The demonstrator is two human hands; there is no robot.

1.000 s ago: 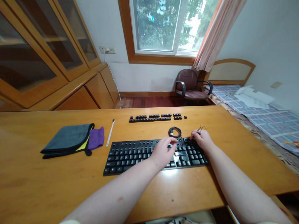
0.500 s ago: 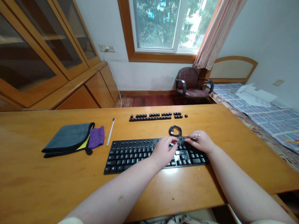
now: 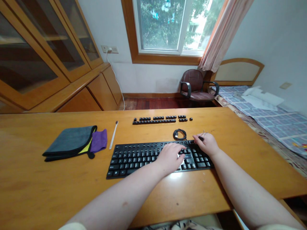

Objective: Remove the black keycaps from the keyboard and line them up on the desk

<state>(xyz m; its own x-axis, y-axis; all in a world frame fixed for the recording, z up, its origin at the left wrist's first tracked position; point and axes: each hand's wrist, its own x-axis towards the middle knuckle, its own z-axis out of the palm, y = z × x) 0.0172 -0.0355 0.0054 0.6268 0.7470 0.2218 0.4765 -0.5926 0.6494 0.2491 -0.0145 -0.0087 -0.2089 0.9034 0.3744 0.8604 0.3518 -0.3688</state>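
A black keyboard (image 3: 141, 158) lies across the desk before me, its left part full of keys. My left hand (image 3: 169, 157) rests over its right-centre part, fingers bent and thumb apart, with fingertips at the keys near the navigation block. Closed above the keyboard's top right corner, my right hand (image 3: 208, 143) pinches a small dark keycap puller (image 3: 201, 138) with thin wire ends that point up and away. Most of its handle is hidden by the fingers. Behind the keyboard sits a coiled black USB cable (image 3: 179, 134). Loose black keycaps (image 3: 157, 121) stand in two rows farther back.
Left of the keyboard lie a white toothbrush (image 3: 113, 135), a purple cloth (image 3: 99, 141) and a folded grey cloth (image 3: 70, 142) with yellow underside. The wooden desk (image 3: 59, 188) has its far edge before a chair (image 3: 194, 84). A bed (image 3: 261, 108) stands at right.
My right hand has shifted slightly right and tilted up, the puller with it. My left hand has flattened a little over the keys, thumb moving lower. Loose keycaps stay where they were.
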